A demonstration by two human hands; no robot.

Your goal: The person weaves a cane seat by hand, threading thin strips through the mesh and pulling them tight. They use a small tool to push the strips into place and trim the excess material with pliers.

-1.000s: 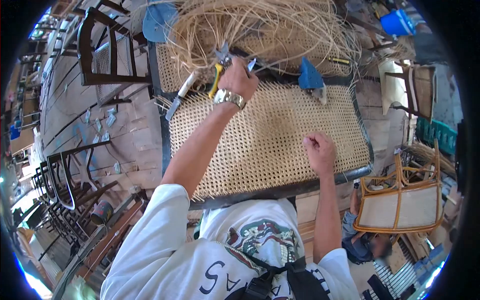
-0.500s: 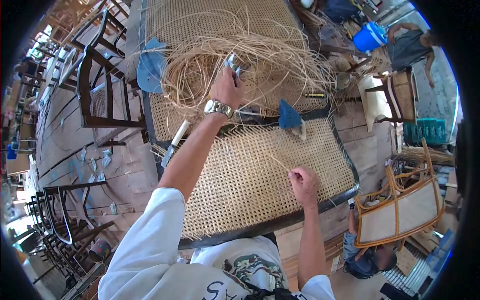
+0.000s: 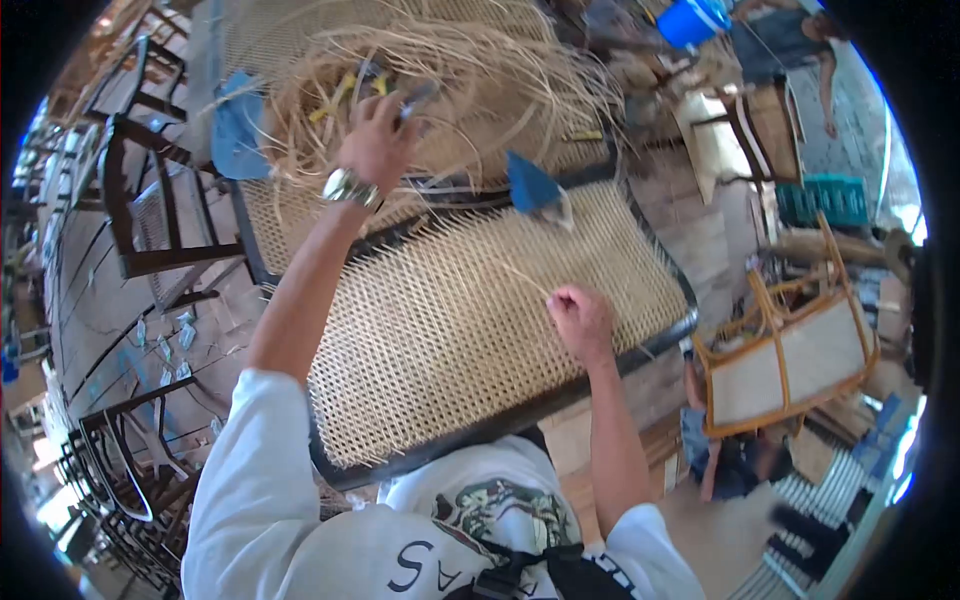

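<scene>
My left hand [image 3: 378, 145], wearing a metal wristwatch [image 3: 352, 188], reaches over a loose tangle of cane strands [image 3: 480, 50]. Its fingers are closed around a blurred greyish tool [image 3: 420, 97], whose kind I cannot tell. Just beyond the fingertips lies a yellow-handled tool [image 3: 340, 97] among the strands. My right hand [image 3: 582, 325] rests low over a woven cane panel [image 3: 430, 340] in a dark frame, thumb and fingers pinched on a thin cane strand [image 3: 522, 276]. Short strand ends stick out along the panel's edges.
A blue pointed piece [image 3: 532, 183] lies at the panel's far edge; a blue flat piece [image 3: 238, 125] is farther left. Dark chair frames [image 3: 165, 200] stand left. At right are a wooden chair frame [image 3: 785, 370], a blue bucket [image 3: 692, 22] and two other people.
The whole view has shifted, with the panel now tilted and farther left. My left hand has moved left among the tangled strands, near the yellow-handled tool. My right hand keeps its pinch.
</scene>
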